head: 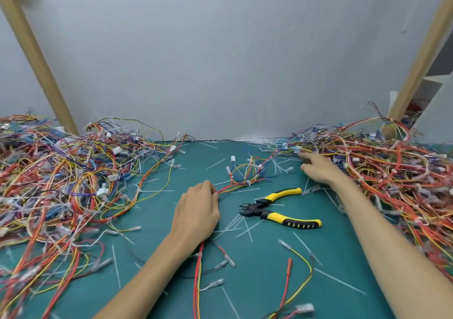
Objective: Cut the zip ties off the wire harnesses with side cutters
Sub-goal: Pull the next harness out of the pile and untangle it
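Observation:
Yellow-and-black side cutters (279, 208) lie on the green mat (257, 282) between my hands, handles spread, jaws pointing left. My left hand (196, 211) grips a red, orange and yellow wire harness (245, 171) that runs out from under its fingers towards the back and out below the wrist towards me. My right hand (318, 169), blurred, reaches with fingers stretched out at the edge of the right-hand wire pile (392, 171). It holds nothing that I can see.
A big tangle of harnesses (61, 179) covers the left side of the mat. Cut white zip tie pieces (242, 225) are strewn across the middle. A grey wall and two slanted wooden posts (36, 56) close off the back.

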Action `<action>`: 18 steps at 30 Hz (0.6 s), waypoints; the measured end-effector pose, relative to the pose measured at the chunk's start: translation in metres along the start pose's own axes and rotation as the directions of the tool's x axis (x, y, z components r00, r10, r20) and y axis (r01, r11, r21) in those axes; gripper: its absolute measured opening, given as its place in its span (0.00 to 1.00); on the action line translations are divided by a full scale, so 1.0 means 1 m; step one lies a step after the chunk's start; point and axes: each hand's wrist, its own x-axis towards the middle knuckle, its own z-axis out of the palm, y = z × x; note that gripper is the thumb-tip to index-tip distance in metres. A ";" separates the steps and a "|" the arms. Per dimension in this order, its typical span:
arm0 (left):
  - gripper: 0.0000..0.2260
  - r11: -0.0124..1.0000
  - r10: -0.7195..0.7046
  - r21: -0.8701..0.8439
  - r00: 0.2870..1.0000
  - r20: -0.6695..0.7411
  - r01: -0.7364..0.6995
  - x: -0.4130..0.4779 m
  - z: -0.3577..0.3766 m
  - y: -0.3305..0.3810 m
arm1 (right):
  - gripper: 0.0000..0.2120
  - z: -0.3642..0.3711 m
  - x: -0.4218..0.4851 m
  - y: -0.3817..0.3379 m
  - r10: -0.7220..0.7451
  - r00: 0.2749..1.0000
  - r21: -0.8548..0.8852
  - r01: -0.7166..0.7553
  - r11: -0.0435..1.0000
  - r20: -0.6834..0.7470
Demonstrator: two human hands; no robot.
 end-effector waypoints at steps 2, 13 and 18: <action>0.07 0.998 0.024 0.057 0.999 -0.035 -0.022 0.000 0.003 0.002 | 0.24 -0.003 0.015 0.010 0.044 0.998 0.123 -0.038 0.992 -0.042; 0.12 0.934 0.083 0.345 0.996 0.041 -0.092 0.023 0.000 0.017 | 0.13 0.017 0.015 -0.021 0.111 0.945 0.128 -0.074 0.989 -0.309; 0.16 0.935 0.206 0.283 0.977 0.052 -0.213 0.030 0.005 0.009 | 0.11 0.032 -0.034 -0.038 -0.058 0.846 -0.169 -0.038 0.985 -0.531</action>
